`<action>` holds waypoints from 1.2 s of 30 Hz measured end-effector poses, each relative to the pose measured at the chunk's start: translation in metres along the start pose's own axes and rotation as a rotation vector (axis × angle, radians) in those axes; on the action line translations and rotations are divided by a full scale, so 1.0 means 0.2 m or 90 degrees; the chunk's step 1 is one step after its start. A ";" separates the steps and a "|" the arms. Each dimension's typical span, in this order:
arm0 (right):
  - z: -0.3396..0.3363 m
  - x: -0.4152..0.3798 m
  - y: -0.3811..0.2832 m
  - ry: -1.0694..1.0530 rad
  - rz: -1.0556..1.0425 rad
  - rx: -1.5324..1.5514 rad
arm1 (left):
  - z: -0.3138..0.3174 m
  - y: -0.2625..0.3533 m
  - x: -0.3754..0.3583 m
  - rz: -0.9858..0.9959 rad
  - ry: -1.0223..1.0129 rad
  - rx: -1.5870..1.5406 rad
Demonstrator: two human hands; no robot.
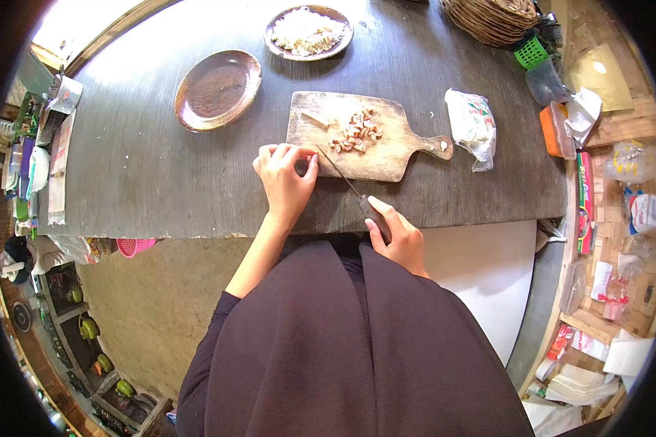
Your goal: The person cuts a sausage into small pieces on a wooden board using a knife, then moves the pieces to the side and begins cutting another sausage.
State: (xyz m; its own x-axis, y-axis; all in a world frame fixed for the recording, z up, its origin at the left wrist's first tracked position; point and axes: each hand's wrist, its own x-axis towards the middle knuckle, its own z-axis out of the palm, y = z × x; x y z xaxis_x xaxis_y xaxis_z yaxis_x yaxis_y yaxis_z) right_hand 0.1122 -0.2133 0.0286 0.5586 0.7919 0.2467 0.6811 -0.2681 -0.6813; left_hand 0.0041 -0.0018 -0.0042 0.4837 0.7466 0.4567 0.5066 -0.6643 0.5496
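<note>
Dark wooden table (160,167) is occupied by a cutting board (386,156) bearing chopped pieces (355,133). A knife (350,188) is gripped by the right hand (396,237); the board's near corner is touched by the curled left hand (285,177).

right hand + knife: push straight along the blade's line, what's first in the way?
The right hand holds the knife, tip pointing up-left over the cutting board. First in line is probably the left hand beside the tip, though its height is unclear.
</note>
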 end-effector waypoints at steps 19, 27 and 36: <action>0.00 -0.01 -0.01 -0.014 -0.010 -0.008 | 0.00 -0.02 -0.01 0.003 -0.010 0.007; 0.01 -0.01 0.00 -0.018 -0.009 -0.004 | 0.00 -0.01 -0.01 0.002 -0.003 0.012; 0.04 0.02 0.00 -0.025 -0.011 -0.043 | 0.00 -0.01 -0.01 -0.002 -0.003 0.018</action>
State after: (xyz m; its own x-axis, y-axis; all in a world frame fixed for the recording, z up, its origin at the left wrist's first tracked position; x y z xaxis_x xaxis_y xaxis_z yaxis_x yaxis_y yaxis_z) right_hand 0.1104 -0.2057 0.0247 0.5276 0.8178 0.2300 0.7222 -0.2892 -0.6284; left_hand 0.0016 -0.0024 -0.0057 0.4860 0.7482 0.4516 0.5279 -0.6631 0.5306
